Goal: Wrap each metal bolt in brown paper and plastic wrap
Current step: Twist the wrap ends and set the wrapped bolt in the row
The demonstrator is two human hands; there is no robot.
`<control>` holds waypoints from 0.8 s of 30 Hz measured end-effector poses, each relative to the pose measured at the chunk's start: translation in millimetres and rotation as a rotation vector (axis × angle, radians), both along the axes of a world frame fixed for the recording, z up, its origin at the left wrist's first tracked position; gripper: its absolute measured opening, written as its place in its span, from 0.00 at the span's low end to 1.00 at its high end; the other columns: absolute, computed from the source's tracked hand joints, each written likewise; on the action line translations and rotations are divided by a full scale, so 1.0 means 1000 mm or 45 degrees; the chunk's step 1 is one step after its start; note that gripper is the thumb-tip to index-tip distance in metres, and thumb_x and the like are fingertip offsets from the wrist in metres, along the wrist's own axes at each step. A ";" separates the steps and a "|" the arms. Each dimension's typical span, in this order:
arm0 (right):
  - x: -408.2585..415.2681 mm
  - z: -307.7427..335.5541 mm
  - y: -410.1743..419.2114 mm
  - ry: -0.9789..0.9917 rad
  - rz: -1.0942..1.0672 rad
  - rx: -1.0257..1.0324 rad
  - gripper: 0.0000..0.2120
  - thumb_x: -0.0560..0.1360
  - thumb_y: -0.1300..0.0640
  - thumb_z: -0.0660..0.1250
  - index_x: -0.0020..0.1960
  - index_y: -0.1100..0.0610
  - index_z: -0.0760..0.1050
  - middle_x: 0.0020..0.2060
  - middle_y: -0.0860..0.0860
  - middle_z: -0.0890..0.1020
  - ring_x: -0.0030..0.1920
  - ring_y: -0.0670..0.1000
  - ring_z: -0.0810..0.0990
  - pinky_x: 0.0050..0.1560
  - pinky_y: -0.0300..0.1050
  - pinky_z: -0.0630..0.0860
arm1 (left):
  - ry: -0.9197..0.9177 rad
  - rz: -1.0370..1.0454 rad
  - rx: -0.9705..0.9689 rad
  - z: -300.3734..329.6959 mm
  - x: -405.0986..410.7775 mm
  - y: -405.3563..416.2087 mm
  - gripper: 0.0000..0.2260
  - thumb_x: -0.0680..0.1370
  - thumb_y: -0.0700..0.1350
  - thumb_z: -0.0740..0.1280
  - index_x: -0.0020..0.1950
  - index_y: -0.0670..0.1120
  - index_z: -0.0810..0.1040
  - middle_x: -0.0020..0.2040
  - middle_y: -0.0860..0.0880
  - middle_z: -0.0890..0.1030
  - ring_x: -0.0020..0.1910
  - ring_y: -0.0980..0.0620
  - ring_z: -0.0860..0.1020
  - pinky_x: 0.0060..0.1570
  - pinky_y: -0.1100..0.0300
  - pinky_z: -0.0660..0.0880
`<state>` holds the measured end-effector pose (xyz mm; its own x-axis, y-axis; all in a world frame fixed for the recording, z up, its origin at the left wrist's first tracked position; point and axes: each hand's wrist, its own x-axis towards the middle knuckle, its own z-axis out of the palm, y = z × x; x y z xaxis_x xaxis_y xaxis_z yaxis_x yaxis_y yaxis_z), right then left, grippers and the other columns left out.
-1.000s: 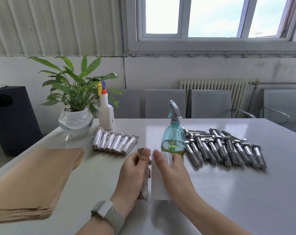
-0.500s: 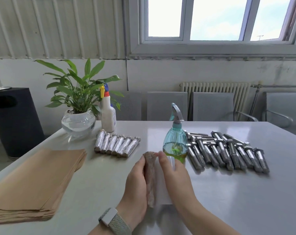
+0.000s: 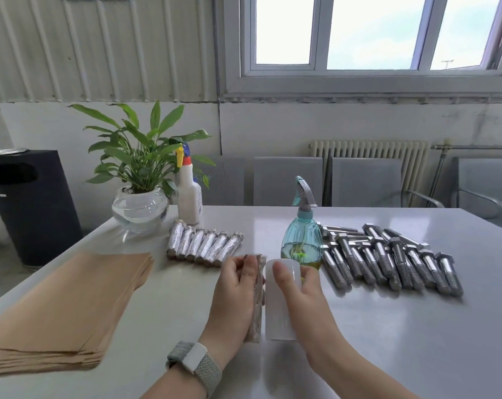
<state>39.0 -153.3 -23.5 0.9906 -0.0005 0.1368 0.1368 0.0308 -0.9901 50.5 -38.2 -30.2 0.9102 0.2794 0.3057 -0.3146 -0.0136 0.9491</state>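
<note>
Centrally, left hand [image 3: 234,295] fingers pinch the wrapped bolt [image 3: 257,298]; right hand [image 3: 298,295] fingers grip the plastic roll [image 3: 278,309].

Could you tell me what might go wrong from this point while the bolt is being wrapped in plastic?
1. The right hand, pulling the plastic wrap roll, sits just in front of the teal spray bottle and could knock it over.
2. The left hand grips the wrapped bolt along one side only, so it may twist and the film crease.
</note>
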 end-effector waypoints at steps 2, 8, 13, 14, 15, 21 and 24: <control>-0.003 0.000 0.002 -0.028 -0.045 0.003 0.24 0.66 0.31 0.62 0.54 0.46 0.68 0.45 0.45 0.81 0.41 0.38 0.81 0.43 0.42 0.77 | -0.018 0.023 -0.057 0.000 -0.002 -0.005 0.19 0.71 0.61 0.62 0.52 0.48 0.75 0.42 0.52 0.83 0.41 0.59 0.81 0.40 0.68 0.75; -0.004 -0.006 0.007 -0.019 -0.188 -0.221 0.21 0.71 0.28 0.49 0.51 0.43 0.65 0.43 0.44 0.80 0.41 0.38 0.78 0.41 0.42 0.71 | 0.105 -0.360 -0.516 -0.003 -0.014 -0.014 0.20 0.74 0.60 0.66 0.57 0.46 0.77 0.42 0.56 0.85 0.42 0.60 0.83 0.38 0.64 0.78; 0.004 -0.005 0.002 0.097 -0.069 -0.050 0.24 0.70 0.32 0.62 0.53 0.50 0.77 0.45 0.46 0.84 0.47 0.45 0.83 0.50 0.46 0.79 | 0.233 -0.311 -0.386 -0.007 -0.007 -0.011 0.19 0.83 0.54 0.56 0.54 0.45 0.83 0.51 0.42 0.85 0.52 0.46 0.83 0.50 0.53 0.80; 0.006 -0.003 0.000 0.144 -0.023 -0.027 0.27 0.66 0.31 0.65 0.51 0.53 0.79 0.44 0.49 0.85 0.47 0.49 0.84 0.52 0.51 0.80 | 0.161 -0.254 -0.245 -0.008 -0.005 -0.010 0.19 0.82 0.56 0.56 0.54 0.46 0.81 0.49 0.45 0.85 0.51 0.49 0.83 0.50 0.56 0.80; 0.007 -0.002 -0.003 0.190 0.008 0.002 0.30 0.64 0.31 0.68 0.51 0.55 0.80 0.45 0.53 0.85 0.49 0.54 0.84 0.55 0.56 0.79 | 0.094 -0.205 -0.104 -0.009 -0.003 -0.008 0.18 0.80 0.58 0.56 0.54 0.47 0.79 0.47 0.47 0.85 0.49 0.53 0.83 0.48 0.61 0.79; 0.009 -0.002 -0.005 0.117 -0.011 -0.085 0.35 0.61 0.27 0.69 0.56 0.51 0.72 0.53 0.51 0.80 0.51 0.50 0.83 0.56 0.58 0.79 | -0.036 0.018 0.230 -0.009 -0.003 -0.005 0.19 0.70 0.66 0.60 0.51 0.53 0.71 0.40 0.52 0.81 0.40 0.59 0.81 0.38 0.70 0.73; 0.008 -0.001 -0.001 0.137 -0.034 -0.066 0.40 0.60 0.21 0.60 0.56 0.52 0.71 0.52 0.51 0.81 0.53 0.52 0.82 0.58 0.59 0.77 | -0.007 -0.010 0.083 -0.006 -0.005 -0.007 0.20 0.69 0.64 0.65 0.52 0.51 0.71 0.41 0.51 0.83 0.39 0.61 0.82 0.36 0.69 0.75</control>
<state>46.8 -154.4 -24.7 0.9993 -0.0229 0.0301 0.0296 -0.0233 -0.9993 45.5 -45.1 -36.3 0.9106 0.2516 0.3279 -0.3199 -0.0731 0.9446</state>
